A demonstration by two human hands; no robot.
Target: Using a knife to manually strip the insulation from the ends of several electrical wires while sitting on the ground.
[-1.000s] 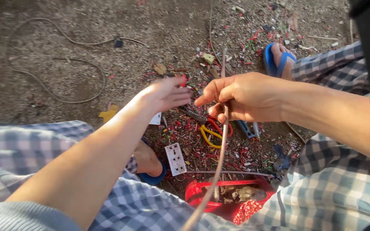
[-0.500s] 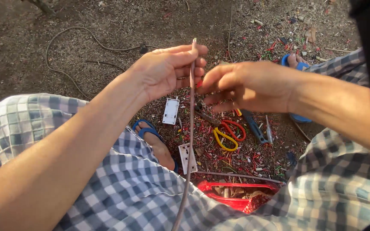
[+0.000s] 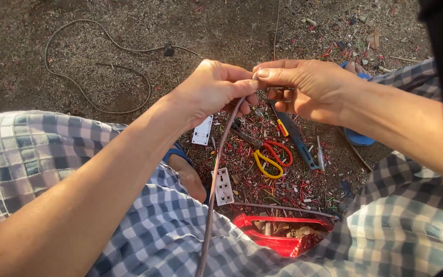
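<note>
Work in hand: the end of a brownish cable (image 3: 216,169) is held up between both hands, above the ground (image 3: 129,46).
Done so far: judging by the red and coloured bits of insulation (image 3: 283,190) strewn on the ground and the tools lying out, stripping work looks well under way; how much of this cable's end is bared I cannot tell, since the fingers cover it.
Left to do: the cable end is not joined to anything; the white socket plates (image 3: 224,187) lie apart from it on the ground.
Left hand (image 3: 208,92): curled closed around the cable just below its top end, thumb pressed against the forefinger.
Right hand (image 3: 308,87): thumb and forefinger pinched together at the cable's tip, touching the left hand's fingertips.
Cable position: it rises from the lap, passes between the knees and ends in the two hands.
Nearby: yellow-and-red-handled pliers (image 3: 273,156), a blue-handled tool (image 3: 303,149) and a red tray (image 3: 283,236) lie below the hands, untouched.
</note>
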